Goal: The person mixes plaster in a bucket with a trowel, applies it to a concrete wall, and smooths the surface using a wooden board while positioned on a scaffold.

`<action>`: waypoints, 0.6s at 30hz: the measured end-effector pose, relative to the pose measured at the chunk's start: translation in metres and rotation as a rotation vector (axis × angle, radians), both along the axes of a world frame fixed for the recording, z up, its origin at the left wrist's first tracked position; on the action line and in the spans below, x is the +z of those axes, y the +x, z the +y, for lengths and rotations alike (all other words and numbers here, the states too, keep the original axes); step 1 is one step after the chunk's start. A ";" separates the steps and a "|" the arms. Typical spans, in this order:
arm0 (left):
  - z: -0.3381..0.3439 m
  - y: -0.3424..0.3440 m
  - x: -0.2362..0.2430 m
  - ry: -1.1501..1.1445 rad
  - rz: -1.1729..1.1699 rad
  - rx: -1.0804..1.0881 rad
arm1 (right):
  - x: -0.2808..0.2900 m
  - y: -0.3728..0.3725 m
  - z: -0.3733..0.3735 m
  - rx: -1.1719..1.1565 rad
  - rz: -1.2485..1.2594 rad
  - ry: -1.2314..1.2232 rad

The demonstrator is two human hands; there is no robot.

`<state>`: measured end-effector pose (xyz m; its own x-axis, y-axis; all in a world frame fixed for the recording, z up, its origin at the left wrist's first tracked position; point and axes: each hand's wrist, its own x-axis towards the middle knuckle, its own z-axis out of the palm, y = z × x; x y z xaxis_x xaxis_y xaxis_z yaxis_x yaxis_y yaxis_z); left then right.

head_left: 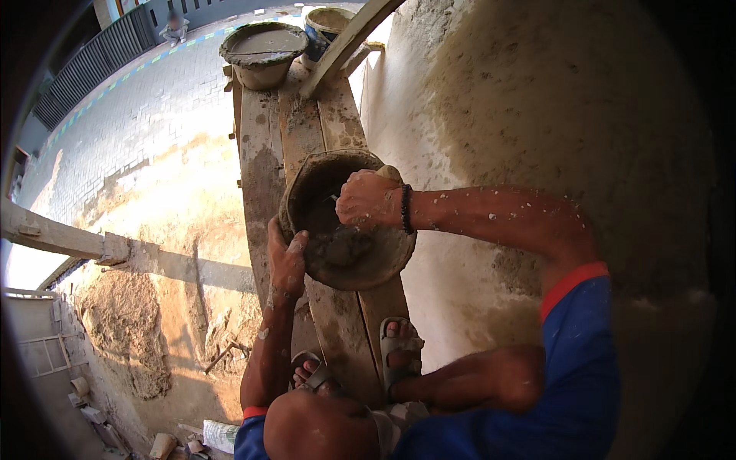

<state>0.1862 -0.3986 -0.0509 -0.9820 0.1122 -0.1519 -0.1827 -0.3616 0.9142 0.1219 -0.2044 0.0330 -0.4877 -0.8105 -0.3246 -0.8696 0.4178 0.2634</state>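
A round bucket (353,277), its walls caked with grey mortar, stands tilted on the planks in front of me. My left hand (287,259) grips its left rim, thumb over the edge and fingers outside. My right hand (368,201) is closed in a fist over the bucket's opening. From that fist pokes the rounded wooden handle (389,173) of a trowel; its blade is mostly hidden by the hand and the bucket. Wet mortar (343,249) lies in the bucket, heaped below my right hand.
I squat on narrow raised planks (264,165). Beyond are a full mortar tub (261,75), another bucket (326,21) and a slanting wooden beam (349,47). A partly plastered wall (491,115) rises on the right. Far below left lie a sand heap (123,330) and paving (165,96), with a person (175,29) at the far edge.
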 end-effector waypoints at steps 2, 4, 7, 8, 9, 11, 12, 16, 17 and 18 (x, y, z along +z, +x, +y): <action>-0.001 -0.001 -0.003 -0.020 -0.002 -0.004 | 0.012 0.008 -0.009 0.095 0.018 0.057; -0.001 -0.003 -0.002 -0.033 0.006 -0.002 | 0.020 0.010 -0.013 0.224 0.036 0.088; -0.001 0.001 -0.005 0.048 -0.038 0.038 | 0.021 0.018 -0.008 0.277 0.016 0.078; -0.002 0.001 -0.006 0.060 -0.048 0.044 | 0.022 0.022 -0.007 0.284 0.016 0.081; -0.003 0.001 -0.008 0.073 -0.058 0.050 | 0.023 0.027 -0.006 0.244 -0.021 0.117; 0.000 0.001 -0.015 0.122 -0.056 0.065 | 0.031 0.030 0.002 0.213 -0.053 0.159; 0.001 0.001 -0.016 0.168 -0.057 0.070 | 0.036 0.032 0.009 0.159 -0.151 0.200; -0.016 0.006 -0.014 0.208 -0.091 0.127 | 0.088 0.023 -0.001 0.016 -0.133 0.099; -0.004 0.006 -0.008 0.231 -0.122 0.119 | 0.097 0.018 0.008 -0.011 -0.064 0.081; 0.003 0.007 -0.002 0.240 -0.145 0.120 | 0.102 0.011 0.013 -0.055 -0.002 0.017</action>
